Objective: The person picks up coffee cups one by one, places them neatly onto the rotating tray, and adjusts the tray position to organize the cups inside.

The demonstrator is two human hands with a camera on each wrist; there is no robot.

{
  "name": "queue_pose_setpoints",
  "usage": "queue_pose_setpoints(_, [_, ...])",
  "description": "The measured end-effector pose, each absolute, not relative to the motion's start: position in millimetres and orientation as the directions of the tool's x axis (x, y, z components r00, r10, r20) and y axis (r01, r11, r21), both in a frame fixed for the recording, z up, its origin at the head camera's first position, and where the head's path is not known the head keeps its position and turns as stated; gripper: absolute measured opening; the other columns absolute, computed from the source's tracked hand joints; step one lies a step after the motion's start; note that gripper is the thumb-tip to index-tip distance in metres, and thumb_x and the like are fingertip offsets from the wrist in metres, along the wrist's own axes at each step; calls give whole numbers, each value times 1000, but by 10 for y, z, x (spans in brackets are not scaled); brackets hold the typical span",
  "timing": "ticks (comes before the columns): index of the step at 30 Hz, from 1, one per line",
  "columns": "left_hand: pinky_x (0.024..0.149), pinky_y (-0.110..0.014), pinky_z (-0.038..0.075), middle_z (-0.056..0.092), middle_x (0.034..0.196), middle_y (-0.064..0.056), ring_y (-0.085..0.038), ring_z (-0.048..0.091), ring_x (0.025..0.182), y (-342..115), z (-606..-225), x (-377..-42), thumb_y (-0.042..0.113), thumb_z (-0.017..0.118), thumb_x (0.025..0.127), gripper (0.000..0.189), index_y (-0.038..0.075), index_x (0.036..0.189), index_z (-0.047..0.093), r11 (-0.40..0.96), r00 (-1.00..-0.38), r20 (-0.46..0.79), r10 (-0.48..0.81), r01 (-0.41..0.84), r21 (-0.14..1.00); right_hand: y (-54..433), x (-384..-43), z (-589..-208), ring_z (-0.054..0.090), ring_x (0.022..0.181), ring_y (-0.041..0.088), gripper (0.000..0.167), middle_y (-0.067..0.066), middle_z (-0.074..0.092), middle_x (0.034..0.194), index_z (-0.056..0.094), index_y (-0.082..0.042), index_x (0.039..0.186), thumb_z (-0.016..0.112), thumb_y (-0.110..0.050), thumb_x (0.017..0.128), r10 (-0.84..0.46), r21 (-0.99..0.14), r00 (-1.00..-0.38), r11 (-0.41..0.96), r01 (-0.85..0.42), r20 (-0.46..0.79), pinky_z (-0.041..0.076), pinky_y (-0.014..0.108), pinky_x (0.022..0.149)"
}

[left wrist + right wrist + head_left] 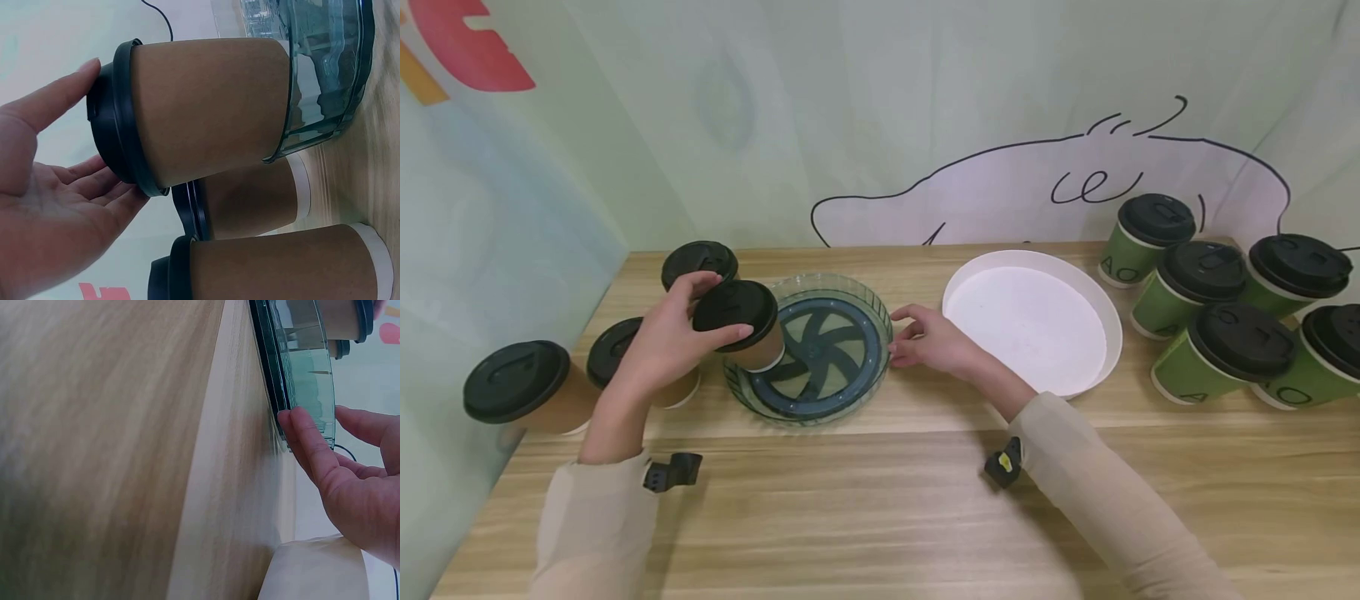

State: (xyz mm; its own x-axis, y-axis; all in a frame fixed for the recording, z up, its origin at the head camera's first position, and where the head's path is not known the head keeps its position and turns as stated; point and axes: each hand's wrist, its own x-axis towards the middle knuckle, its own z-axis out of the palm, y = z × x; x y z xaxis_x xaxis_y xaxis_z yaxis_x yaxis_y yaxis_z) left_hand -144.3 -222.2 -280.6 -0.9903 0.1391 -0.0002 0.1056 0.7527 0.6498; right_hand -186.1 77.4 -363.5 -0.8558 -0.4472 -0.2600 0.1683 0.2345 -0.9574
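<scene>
My left hand point(673, 333) grips a brown paper cup point(212, 109) by its black lid, thumb on one side and fingers on the other. In the head view this cup stands upright over the left part of a clear round tray point(880, 312), whose base shows a dark ring and spokes. The tray's wall overlaps the cup's lower end in the left wrist view, hiding its bottom. From the other side, my right hand point(936, 340) touches the tray's outer wall with nearly straight fingers, its thumb at the rim point(331, 381).
Three more brown cups with black lids point(516, 379) stand around my left hand. A round white tray point(1108, 333) lies right of my right hand. Several green cups with black lids point(1221, 354) are grouped at the table's right end. A printed curtain point(880, 125) hangs behind the wooden table point(865, 517).
</scene>
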Motion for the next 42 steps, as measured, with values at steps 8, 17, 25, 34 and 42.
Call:
queue_pose_setpoints(8, [98,-59,25,25,142,-28,-44,24,128,-2214,-2813,-1433,39,64,84,85,-2,142,18,755,-990,-3,140,104,648,777,-1862,-3644,62,90,33,47,24,51,101,36,5,131,54,7,88,-448,-958,-857,237,163,-256,53,32,76])
queue_pose_setpoints(17, [102,-55,25,24,141,-28,-45,24,129,-2232,-2828,-1432,36,65,84,84,-2,142,17,736,-990,-1,143,105,669,775,-1857,-3630,63,89,32,47,24,51,102,36,5,131,54,6,88,-446,-958,-857,236,165,-258,53,32,75])
queue_pose_setpoints(25, [104,-52,23,24,142,-28,-42,22,130,-2238,-2837,-1423,36,65,84,84,-2,142,17,722,-990,8,142,109,684,773,-1866,-3646,63,89,33,46,24,51,101,37,5,131,54,7,88,-445,-957,-857,236,166,-259,53,32,75])
queue_pose_setpoints(34, [106,-50,20,20,144,-26,-40,20,132,-2269,-2802,-1342,38,63,85,86,2,144,13,710,-993,-2,118,83,699,776,-1868,-3653,64,86,29,46,23,52,102,38,4,131,54,6,88,-430,-954,-865,253,161,-260,53,31,74])
queue_pose_setpoints(42, [104,-54,20,17,147,-22,-43,19,131,-2344,-2770,-1207,37,62,86,84,4,145,12,708,-995,22,99,85,701,786,-1883,-3612,62,95,26,49,20,51,119,37,1,133,57,-3,88,-417,-941,-874,318,116,-249,52,31,77])
